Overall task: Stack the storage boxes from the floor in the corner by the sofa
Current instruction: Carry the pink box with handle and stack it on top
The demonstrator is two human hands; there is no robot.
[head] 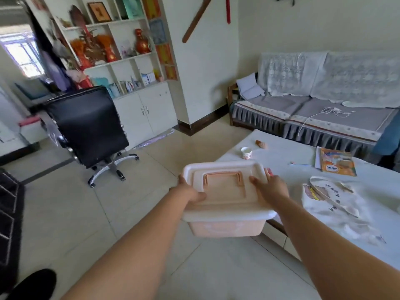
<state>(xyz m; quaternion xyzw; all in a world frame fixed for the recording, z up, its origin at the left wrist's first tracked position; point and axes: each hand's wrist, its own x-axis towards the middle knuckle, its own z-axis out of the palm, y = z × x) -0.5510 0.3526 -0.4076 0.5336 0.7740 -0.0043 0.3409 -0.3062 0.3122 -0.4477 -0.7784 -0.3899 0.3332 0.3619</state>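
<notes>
A pale pink storage box with a white lid and a flat pink handle is held in the air in front of me, above the tiled floor. My left hand grips its left edge, thumb on the lid. My right hand grips the right edge, fingers over the lid. The grey sofa with lace covers stands at the back right. Between the sofa's left end and the wall lies the floor corner. No other storage box shows.
A low table with a white cloth is on my right, carrying a paper cup, a book and a tote bag. A black office chair stands at the left before a white shelf cabinet. Open tiled floor runs ahead.
</notes>
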